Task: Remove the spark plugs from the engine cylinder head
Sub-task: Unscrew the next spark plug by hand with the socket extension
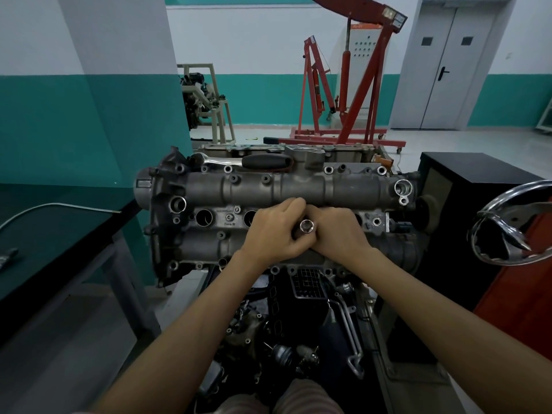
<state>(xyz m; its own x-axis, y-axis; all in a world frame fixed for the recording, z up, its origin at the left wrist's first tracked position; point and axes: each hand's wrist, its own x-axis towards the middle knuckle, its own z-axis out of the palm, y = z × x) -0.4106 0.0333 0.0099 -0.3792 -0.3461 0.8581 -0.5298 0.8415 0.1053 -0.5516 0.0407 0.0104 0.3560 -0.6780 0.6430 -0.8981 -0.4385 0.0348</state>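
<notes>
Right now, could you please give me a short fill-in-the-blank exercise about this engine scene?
1. Both hands hold a shiny ____ over the cylinder head.
2. The ratchet lies on the ____ edge of the head.
3. The crane behind the engine is ____ in colour.
4. The door is ____.

Missing words: socket; far; red; shut

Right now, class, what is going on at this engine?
A person stands over the cylinder head with both hands together at its middle. The left hand and right hand grip a metal socket, its open end facing the camera. A ratchet lies unused on the head's far side. Two plug wells at left stand open.
</notes>
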